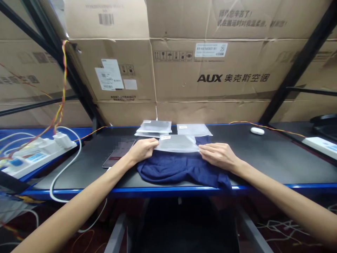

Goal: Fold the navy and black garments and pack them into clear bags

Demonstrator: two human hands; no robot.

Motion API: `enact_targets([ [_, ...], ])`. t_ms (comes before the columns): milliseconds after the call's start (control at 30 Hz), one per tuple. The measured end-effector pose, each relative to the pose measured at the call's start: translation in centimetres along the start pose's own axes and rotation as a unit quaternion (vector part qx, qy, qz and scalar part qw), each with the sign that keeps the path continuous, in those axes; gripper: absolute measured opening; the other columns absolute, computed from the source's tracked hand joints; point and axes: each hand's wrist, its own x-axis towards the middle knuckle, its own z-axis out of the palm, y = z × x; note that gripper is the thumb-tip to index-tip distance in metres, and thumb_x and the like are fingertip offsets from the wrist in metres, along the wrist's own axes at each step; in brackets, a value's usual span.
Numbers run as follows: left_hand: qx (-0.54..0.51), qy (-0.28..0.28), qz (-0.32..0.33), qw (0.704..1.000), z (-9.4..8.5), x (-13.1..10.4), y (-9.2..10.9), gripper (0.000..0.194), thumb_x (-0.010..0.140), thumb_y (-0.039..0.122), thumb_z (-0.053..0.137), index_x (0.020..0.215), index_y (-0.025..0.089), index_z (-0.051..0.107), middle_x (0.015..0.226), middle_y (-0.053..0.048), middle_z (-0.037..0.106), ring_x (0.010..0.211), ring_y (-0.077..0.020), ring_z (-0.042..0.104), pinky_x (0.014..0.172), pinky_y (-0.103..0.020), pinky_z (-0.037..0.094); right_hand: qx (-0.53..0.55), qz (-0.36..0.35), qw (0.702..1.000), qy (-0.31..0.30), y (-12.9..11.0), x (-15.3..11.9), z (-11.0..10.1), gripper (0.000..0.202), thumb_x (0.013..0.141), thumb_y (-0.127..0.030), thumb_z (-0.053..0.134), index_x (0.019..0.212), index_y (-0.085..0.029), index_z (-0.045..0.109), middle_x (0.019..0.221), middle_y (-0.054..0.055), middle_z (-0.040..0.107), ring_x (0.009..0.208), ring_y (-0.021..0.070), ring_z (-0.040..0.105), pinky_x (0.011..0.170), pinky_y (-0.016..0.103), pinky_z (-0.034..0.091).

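Closest to the camera, under the worktop (265, 158), there's something dark between two grey bars, too murky to make out. Up top, right by the blue front edge, a navy cloth (171, 168) sits all rumpled, with a bit of it hanging down at the right end.

Just past the main bunch of cloth is a frosted plastic pouch (177, 144) with a small white label near its top edge. Left hand (143, 149) has its left side pinched, fingers curled in; right hand (218, 154) has the lower right corner between thumb and fingertips. So yeah, both are gripping it. Can't tell if the pouch touches the cloth or is held just over it.

Phone (118, 154) lies flat beside the left hand, and way off left there's a white power strip (37, 154) stuffed with plugs.

Behind the held pouch: a little stack of similar pouches (154, 127) on the left, another labelled pouch (196, 129) on the right. Further right, a small white case (257, 131).

Back wall is all cardboard (179, 84), printed AUX.
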Motion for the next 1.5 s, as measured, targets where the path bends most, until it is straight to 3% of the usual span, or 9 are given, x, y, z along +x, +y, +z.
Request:
enact_targets([
  [267,-0.037,0.043,0.021,0.998,-1.0,0.5,0.8,0.025,0.080,0.004,0.046,0.091,0.018,0.065,0.100,-0.006,0.070,0.096,-0.0197,0.065,0.085,-0.031,0.052,-0.116,-0.107,0.974,0.161,0.0,0.1,0.2,0.017,0.095,-0.021,0.056,0.090,-0.022,0.072,0.101,0.000,0.078,0.076,0.0144,0.073,0.066,0.024,0.053],
  [367,-0.037,0.063,0.091,0.993,-1.9,0.8,2.7,0.026,0.077,0.005,0.048,0.093,0.017,0.065,0.094,-0.007,0.070,0.093,-0.0211,0.064,0.086,-0.035,0.052,-0.144,-0.120,0.965,0.185,-0.3,0.2,0.1,0.014,0.094,-0.019,0.058,0.088,-0.021,0.071,0.099,0.000,0.078,0.072,0.0128,0.072,0.064,0.023,0.051],
  [533,0.001,-0.017,0.169,0.985,-1.8,1.3,7.1,0.027,0.087,0.013,0.049,0.107,0.015,0.066,0.098,-0.009,0.071,0.088,-0.0207,0.066,0.081,-0.034,0.056,-0.145,-0.111,0.966,0.185,-0.8,0.5,0.1,0.013,0.093,-0.019,0.059,0.089,-0.021,0.071,0.098,0.000,0.079,0.071,0.0125,0.072,0.064,0.023,0.051],
  [833,0.074,0.000,0.057,0.996,0.1,2.9,8.9,0.038,0.094,0.014,0.044,0.129,0.010,0.057,0.129,-0.015,0.064,0.124,-0.0251,0.058,0.105,-0.039,0.049,-0.109,-0.109,0.973,0.171,-1.0,0.4,0.4,0.016,0.094,-0.019,0.057,0.095,-0.022,0.073,0.104,0.001,0.077,0.075,0.0132,0.073,0.069,0.024,0.055],
  [1033,0.092,-0.120,-0.131,0.980,1.4,4.9,9.9,0.057,0.092,0.038,0.055,0.143,0.013,0.045,0.114,-0.017,0.070,0.104,-0.0323,0.067,0.084,-0.042,0.056,-0.080,-0.124,0.979,0.140,-1.1,0.4,0.6,0.020,0.096,-0.019,0.052,0.099,-0.022,0.072,0.108,0.003,0.077,0.081,0.0154,0.074,0.074,0.024,0.057],
  [1133,0.101,-0.145,-0.154,0.972,1.9,5.9,10.3,0.041,0.095,0.035,0.051,0.131,0.016,0.057,0.103,-0.015,0.072,0.094,-0.0320,0.070,0.076,-0.041,0.056,-0.081,-0.137,0.976,0.150,-1.2,0.4,0.5,0.020,0.096,-0.020,0.051,0.098,-0.021,0.071,0.106,0.003,0.077,0.080,0.0153,0.074,0.073,0.024,0.058],
  [1233,0.111,-0.167,-0.137,0.970,2.1,6.3,9.9,0.027,0.096,0.026,0.046,0.109,0.014,0.066,0.095,-0.015,0.072,0.087,-0.0313,0.070,0.072,-0.040,0.056,-0.085,-0.138,0.974,0.156,-1.1,0.4,0.6,0.019,0.096,-0.019,0.052,0.096,-0.021,0.071,0.103,0.002,0.077,0.077,0.0149,0.074,0.071,0.023,0.057],
  [1300,0.100,-0.164,-0.110,0.975,2.2,6.1,9.3,0.026,0.096,0.021,0.045,0.112,0.015,0.065,0.092,-0.013,0.073,0.086,-0.0297,0.070,0.073,-0.039,0.056,-0.088,-0.128,0.975,0.160,-1.0,0.4,0.6,0.018,0.095,-0.019,0.052,0.093,-0.021,0.070,0.101,0.002,0.078,0.076,0.0149,0.073,0.068,0.023,0.056],
  [1500,-0.085,-0.049,0.063,0.993,1.8,4.6,6.9,0.039,0.095,0.011,0.044,0.129,0.022,0.058,0.135,-0.008,0.061,0.120,-0.0226,0.061,0.101,-0.036,0.051,-0.094,-0.088,0.980,0.150,-0.2,0.4,0.3,0.018,0.095,-0.016,0.052,0.086,-0.020,0.067,0.097,0.004,0.077,0.076,0.0147,0.073,0.066,0.023,0.053],
])
